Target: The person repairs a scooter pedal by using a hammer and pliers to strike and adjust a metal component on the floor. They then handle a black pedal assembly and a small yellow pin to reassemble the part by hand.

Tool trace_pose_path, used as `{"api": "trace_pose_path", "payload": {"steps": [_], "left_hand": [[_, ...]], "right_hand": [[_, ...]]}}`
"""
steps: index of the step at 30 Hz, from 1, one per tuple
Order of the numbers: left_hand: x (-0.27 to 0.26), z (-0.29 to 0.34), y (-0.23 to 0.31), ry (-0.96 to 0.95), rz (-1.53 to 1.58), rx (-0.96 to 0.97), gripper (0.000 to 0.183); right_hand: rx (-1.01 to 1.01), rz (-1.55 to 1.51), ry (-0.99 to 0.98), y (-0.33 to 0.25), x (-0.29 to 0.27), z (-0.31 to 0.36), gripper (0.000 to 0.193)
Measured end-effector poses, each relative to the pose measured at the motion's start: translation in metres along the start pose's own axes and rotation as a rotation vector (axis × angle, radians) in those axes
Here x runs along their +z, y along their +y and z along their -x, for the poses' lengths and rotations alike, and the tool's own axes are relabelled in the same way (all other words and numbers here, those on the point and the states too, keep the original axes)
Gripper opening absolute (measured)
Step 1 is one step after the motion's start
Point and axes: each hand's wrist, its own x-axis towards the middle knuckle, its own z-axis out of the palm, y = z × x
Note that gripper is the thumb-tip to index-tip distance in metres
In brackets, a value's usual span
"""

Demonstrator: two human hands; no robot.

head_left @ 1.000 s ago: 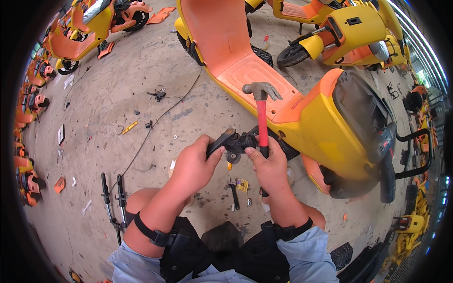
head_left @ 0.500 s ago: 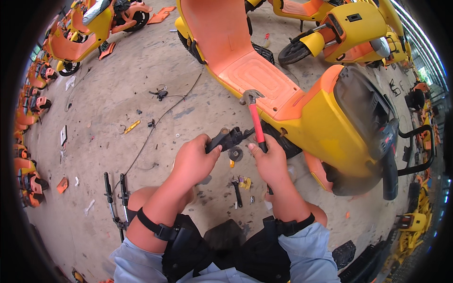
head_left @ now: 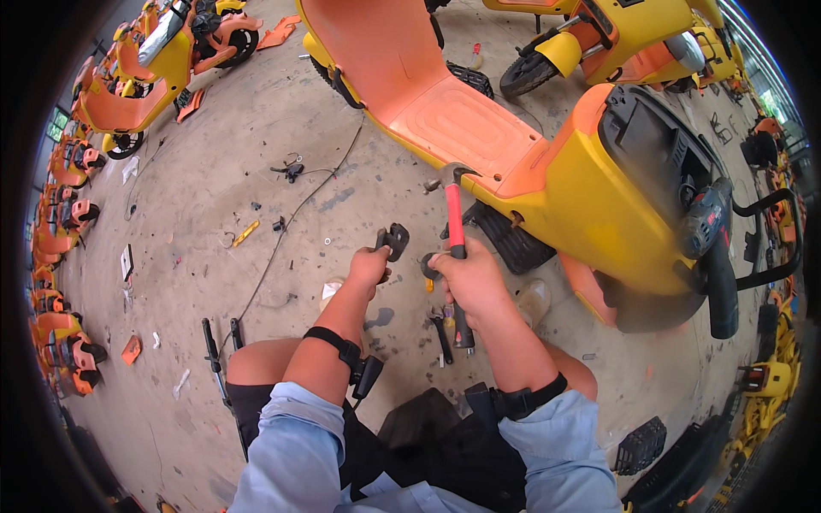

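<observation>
The big yellow and orange scooter (head_left: 547, 154) lies across the concrete floor (head_left: 197, 197) in front of the seated person, its orange footboard just beyond the hands. More scooters of the same colours (head_left: 128, 77) stand along the left and far edges, well apart from the work.

The right hand (head_left: 470, 278) is wrapped firmly around a hammer with a red handle (head_left: 456, 231). Its metal head points up, near the edge of the footboard. The left hand (head_left: 369, 267) pinches a small black bracket-like part (head_left: 395, 241) between thumb and fingers, held up above the floor and a little apart from the hammer.

I judge the work to be somewhere in the middle: the part is free from the scooter, and loose bits, a thin cable (head_left: 282, 239) and a small black tool (head_left: 442, 335) lie scattered on the floor.

There is open floor to the left. To the right the scooter body stands close, so little room there.
</observation>
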Motion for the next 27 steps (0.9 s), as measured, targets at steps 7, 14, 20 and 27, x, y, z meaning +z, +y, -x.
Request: {"api": "trace_pose_path", "payload": {"steps": [7, 14, 20, 27], "left_hand": [[0.001, -0.006, 0.029, 0.113, 0.821, -0.088, 0.017], [-0.020, -0.009, 0.090, 0.196, 1.057, 0.097, 0.020], [-0.020, -0.007, 0.093, 0.270, 0.839, 0.216, 0.021], [-0.006, -0.015, 0.061, 0.540, -0.095, 0.554, 0.035]], "right_hand": [[0.249, 0.025, -0.299, 0.038, 0.012, 0.039, 0.048], [0.347, -0.217, -0.413, 0.036, 0.048, 0.087, 0.049], [0.237, -0.264, -0.241, 0.027, 0.055, 0.083, 0.049], [0.294, -0.374, -0.186, 0.022, 0.054, 0.090, 0.046]]}}
